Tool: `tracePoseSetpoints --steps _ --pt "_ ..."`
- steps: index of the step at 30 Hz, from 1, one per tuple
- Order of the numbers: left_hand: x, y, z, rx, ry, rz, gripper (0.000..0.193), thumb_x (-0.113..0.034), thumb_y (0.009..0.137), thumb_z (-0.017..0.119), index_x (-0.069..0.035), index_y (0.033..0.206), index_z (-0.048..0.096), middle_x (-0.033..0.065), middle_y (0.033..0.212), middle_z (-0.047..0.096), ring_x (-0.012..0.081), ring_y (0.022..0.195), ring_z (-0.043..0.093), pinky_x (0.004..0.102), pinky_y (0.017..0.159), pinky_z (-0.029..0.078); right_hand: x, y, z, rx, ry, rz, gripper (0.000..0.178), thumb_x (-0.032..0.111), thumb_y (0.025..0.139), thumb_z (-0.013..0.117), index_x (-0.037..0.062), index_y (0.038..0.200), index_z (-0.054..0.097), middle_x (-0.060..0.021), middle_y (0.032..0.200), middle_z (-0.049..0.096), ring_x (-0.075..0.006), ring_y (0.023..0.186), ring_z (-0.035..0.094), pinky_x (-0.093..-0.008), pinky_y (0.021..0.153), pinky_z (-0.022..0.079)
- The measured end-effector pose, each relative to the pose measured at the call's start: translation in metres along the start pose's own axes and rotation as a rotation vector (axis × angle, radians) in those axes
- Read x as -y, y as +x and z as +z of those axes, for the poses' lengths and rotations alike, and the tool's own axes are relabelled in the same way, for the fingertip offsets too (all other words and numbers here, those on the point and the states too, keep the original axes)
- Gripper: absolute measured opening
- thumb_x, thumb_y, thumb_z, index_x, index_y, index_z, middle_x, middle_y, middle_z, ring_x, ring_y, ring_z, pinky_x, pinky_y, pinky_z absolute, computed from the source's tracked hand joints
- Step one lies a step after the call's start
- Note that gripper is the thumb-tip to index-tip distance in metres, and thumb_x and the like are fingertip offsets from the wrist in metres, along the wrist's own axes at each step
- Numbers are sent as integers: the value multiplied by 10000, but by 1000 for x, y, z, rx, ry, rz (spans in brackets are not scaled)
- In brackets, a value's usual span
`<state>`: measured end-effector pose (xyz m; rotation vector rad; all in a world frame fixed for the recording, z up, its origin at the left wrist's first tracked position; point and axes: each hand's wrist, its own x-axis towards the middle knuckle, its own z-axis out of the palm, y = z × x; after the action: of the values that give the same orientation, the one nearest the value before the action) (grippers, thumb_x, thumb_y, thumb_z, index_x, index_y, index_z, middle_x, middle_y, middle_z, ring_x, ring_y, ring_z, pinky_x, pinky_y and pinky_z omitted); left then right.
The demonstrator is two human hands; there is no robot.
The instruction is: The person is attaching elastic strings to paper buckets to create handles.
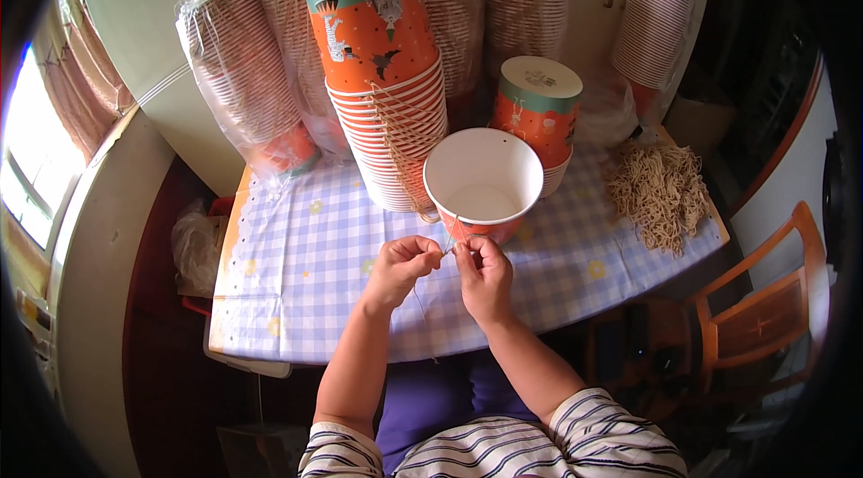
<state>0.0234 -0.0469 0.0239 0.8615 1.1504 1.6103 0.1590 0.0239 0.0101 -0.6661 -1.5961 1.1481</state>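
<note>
An open paper bucket (485,186) with a white inside and an orange outside stands upright before me. A thin beige cord (451,231) runs from near its front rim down to my fingers. My left hand (403,271) pinches the cord between thumb and forefinger. Close beside it, my right hand (484,278) pinches the same cord, fingertips almost meeting the left ones. A loose end dangles below my hands. Just behind the bucket, to the left, rises a tall stack of nested orange buckets (373,29), upside down, with cords hanging down its side.
A shorter upside-down bucket stack (539,110) stands behind on the right. Beige cords lie in a tangled pile (661,195) at the right table end. Plastic-wrapped bucket stacks (238,65) line the back. A checked cloth (315,298) covers the table; a wooden chair (764,316) is at right.
</note>
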Motion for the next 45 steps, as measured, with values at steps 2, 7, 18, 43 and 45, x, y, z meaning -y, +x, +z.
tracePoseSetpoints --steps 2,7,18,43,45 --pt "-1 0 0 24 -41 -17 104 -95 829 647 5 857 634 21 779 623 50 667 506 181 594 403 -5 1 0 13 0 -16 106 114 904 587 12 877 598 -13 761 632 -39 579 490 -204 523 407" --pt "-17 -3 3 22 -8 -171 161 -175 876 628 -24 925 654 34 804 642 33 634 460 171 560 368 -5 2 -2 65 370 162 115 144 909 580 30 911 598 -9 783 631 -22 545 443 -183 486 357" --pt "-16 -3 -2 37 287 -288 172 -218 875 630 -50 888 666 -12 751 633 31 616 434 182 571 373 -16 1 -2 239 390 272 151 182 890 617 35 920 633 33 735 600 -2 565 448 -175 518 381" --pt "-13 -7 3 306 774 -278 97 -115 790 636 -23 790 665 -17 687 613 64 650 525 247 619 451 3 11 5 82 417 309 168 170 876 643 5 902 662 -28 729 649 -32 570 523 -173 465 387" --pt "-16 -8 6 297 801 -292 103 -130 780 647 -29 781 670 -10 676 612 67 645 522 250 616 449 10 14 9 62 444 315 176 177 879 641 8 919 665 -39 742 653 -40 584 547 -173 449 380"
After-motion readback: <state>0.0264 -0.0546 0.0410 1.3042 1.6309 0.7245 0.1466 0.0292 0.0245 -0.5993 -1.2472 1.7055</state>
